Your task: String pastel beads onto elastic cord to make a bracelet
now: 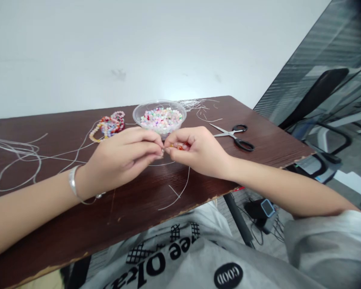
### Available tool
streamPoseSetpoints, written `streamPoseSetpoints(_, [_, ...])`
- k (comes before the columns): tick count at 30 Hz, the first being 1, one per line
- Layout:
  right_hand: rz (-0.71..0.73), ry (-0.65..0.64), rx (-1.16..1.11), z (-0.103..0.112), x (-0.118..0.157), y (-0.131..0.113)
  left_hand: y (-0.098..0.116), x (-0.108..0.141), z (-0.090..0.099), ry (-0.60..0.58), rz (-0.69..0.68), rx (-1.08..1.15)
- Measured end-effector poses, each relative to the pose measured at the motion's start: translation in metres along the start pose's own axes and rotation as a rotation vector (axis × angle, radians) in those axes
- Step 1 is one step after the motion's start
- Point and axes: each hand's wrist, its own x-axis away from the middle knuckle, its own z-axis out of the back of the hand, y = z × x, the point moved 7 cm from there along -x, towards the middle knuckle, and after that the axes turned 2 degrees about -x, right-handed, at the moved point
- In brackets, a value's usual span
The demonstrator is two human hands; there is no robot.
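My left hand (128,154), with a silver bangle at the wrist, is closed in a pinch. What lies between its fingertips is too small to make out. Touching or almost touching it, my right hand (198,152) is curled around orange and clear beads (180,146), which show between thumb and fingers. A thin clear cord (185,186) hangs below the right hand and curls over the table. Just behind both hands stands a clear plastic bowl (135,114) with pastel and red beads in it.
Finished-looking bead strings (108,124) lie left of the bowl, and loose cord (21,154) spreads over the table's (63,140) left side. Cord scraps (195,105) sit behind the bowl. Open scissors (233,134) rest at the right. A white wall (138,48) rises behind.
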Motion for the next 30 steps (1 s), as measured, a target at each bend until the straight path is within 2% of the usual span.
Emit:
streamPoseSetpoints(4, [0.015,-0.008,-0.008,-0.001,0.001,-0.002,-0.005,-0.002,-0.001,-0.055,0.084,0.124])
streamPoseSetpoints(14, [0.009,0.002,-0.047,0.001,0.002,-0.005,-0.011,0.002,-0.005,-0.099,0.167,0.373])
streamPoseSetpoints(24, [-0.035,0.044,-0.093,0.006,0.000,-0.006,-0.023,0.013,-0.018,-0.059,0.584,0.868])
streamPoseSetpoints(30, [-0.054,0.047,-0.175,0.005,0.000,0.001,-0.031,0.019,-0.033,0.006,0.767,1.119])
